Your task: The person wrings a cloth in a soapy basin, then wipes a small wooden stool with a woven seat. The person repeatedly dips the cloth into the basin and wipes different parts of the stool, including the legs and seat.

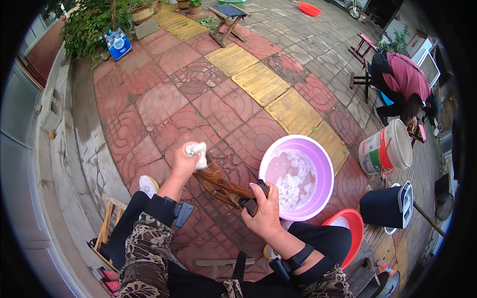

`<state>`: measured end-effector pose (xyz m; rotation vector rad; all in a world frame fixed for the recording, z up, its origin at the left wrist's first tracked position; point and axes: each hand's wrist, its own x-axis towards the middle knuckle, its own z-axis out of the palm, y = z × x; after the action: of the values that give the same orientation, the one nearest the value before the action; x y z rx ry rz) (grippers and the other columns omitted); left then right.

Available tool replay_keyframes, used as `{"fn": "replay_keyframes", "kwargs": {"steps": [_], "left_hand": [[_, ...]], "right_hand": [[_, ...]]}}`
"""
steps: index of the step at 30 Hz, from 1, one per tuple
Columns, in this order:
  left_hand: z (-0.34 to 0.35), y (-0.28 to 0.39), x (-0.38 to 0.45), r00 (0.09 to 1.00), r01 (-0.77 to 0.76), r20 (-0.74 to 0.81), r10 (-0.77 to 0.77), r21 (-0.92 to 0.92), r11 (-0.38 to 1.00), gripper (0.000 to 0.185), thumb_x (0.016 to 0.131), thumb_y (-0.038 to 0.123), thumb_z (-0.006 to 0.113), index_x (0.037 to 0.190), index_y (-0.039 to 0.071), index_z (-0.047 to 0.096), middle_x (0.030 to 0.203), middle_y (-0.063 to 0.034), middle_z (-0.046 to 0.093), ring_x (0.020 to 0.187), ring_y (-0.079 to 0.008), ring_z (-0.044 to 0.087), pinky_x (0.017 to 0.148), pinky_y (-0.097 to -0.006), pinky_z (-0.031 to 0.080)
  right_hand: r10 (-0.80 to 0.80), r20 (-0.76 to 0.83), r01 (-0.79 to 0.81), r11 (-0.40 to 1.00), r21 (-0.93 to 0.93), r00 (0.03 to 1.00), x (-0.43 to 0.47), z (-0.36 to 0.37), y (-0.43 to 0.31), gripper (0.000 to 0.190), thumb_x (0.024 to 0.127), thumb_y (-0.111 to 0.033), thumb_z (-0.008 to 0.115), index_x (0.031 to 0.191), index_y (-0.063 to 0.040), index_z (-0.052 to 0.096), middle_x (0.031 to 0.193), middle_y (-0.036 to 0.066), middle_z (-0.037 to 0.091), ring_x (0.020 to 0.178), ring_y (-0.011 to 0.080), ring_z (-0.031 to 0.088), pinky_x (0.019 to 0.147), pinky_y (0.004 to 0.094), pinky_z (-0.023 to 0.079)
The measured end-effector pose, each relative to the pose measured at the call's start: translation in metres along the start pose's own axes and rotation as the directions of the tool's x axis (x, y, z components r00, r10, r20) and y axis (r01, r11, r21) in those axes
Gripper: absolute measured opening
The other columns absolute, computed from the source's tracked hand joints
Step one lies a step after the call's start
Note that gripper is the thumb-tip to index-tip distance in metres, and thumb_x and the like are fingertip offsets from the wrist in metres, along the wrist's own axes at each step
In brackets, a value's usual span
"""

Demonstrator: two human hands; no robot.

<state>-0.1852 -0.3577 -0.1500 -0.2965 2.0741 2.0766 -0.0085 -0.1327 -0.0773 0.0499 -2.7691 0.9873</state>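
Observation:
A bunched white cloth (201,156) is gripped in my left hand (182,162), at the far end of a folded brown wooden folding stool (223,183). My right hand (266,212) holds the stool's near end, where dark material shows by my fingers. The stool lies slanted between my two hands, above the paving. Just right of my right hand stands a purple plastic basin (328,178) of water with white suds (294,186). Whether the cloth touches the wood is hard to tell.
Beside my right leg is a red basin (356,227). Farther right stand a dark bin (382,206) and a white bucket (380,149). A person (404,76) bends near small stools. Ahead are another folding stool (228,24) and a blue bottle pack (118,44).

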Motion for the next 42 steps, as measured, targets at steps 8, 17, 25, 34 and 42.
{"fn": "replay_keyframes", "kwargs": {"steps": [8, 17, 25, 34, 42], "left_hand": [[0.016, -0.027, -0.005, 0.738, -0.571, 0.508, 0.444, 0.821, 0.01, 0.029, 0.074, 0.0, 0.062, 0.101, 0.011, 0.064, 0.098, -0.0062, 0.059, 0.096, -0.0283, 0.057, 0.075, -0.0424, 0.051], [0.0, -0.041, 0.004, 0.901, -0.338, 0.433, 0.028, 0.659, 0.672, 0.029, 0.072, -0.004, 0.07, 0.1, 0.001, 0.066, 0.091, -0.0068, 0.068, 0.086, -0.0265, 0.067, 0.076, -0.0381, 0.055], [0.012, 0.015, -0.059, 0.925, -0.049, 0.38, 0.028, 0.046, 0.998, 0.031, 0.077, -0.006, 0.07, 0.107, 0.001, 0.064, 0.096, -0.0056, 0.069, 0.085, -0.0143, 0.066, 0.077, -0.0303, 0.055], [0.044, 0.031, -0.114, 0.937, -0.349, 0.308, 0.164, 0.848, 0.4, 0.023, 0.075, 0.014, 0.073, 0.098, 0.013, 0.07, 0.098, -0.0102, 0.067, 0.089, -0.0324, 0.066, 0.074, -0.0389, 0.053], [0.068, -0.008, -0.144, 0.86, -0.493, 0.316, 0.401, 0.304, 0.815, 0.028, 0.078, 0.005, 0.068, 0.105, 0.011, 0.068, 0.098, -0.0115, 0.066, 0.092, -0.0333, 0.066, 0.079, -0.0382, 0.052]], "right_hand": [[-0.065, 0.058, 0.066, 0.998, -0.016, 0.996, -0.003, -0.005, -0.01, 0.082, 0.057, -0.016, 0.084, 0.132, -0.017, 0.051, 0.124, 0.027, 0.041, 0.113, 0.0434, 0.044, 0.095, 0.0489, 0.04], [-0.134, 0.124, 0.134, 0.991, 0.013, 0.983, -0.004, -0.009, -0.009, 0.081, 0.053, -0.016, 0.086, 0.128, -0.017, 0.053, 0.123, 0.021, 0.042, 0.11, 0.0395, 0.045, 0.092, 0.0476, 0.039], [-0.108, 0.023, 0.108, 0.994, -0.012, 0.994, -0.008, 0.0, -0.006, 0.095, 0.057, -0.016, 0.085, 0.141, -0.017, 0.042, 0.126, 0.023, 0.041, 0.114, 0.0417, 0.044, 0.094, 0.0489, 0.039], [-0.088, -0.043, 0.086, 0.995, -0.045, 0.995, -0.001, 0.003, -0.002, 0.115, 0.06, -0.012, 0.08, 0.152, -0.002, 0.01, 0.126, 0.023, 0.041, 0.115, 0.0419, 0.042, 0.099, 0.0506, 0.035], [-0.01, -0.083, 0.008, 1.0, -0.027, 0.996, 0.0, 0.009, 0.007, 0.112, 0.063, -0.013, 0.078, 0.152, -0.003, 0.011, 0.125, 0.024, 0.041, 0.115, 0.0429, 0.042, 0.099, 0.0516, 0.035]]}}
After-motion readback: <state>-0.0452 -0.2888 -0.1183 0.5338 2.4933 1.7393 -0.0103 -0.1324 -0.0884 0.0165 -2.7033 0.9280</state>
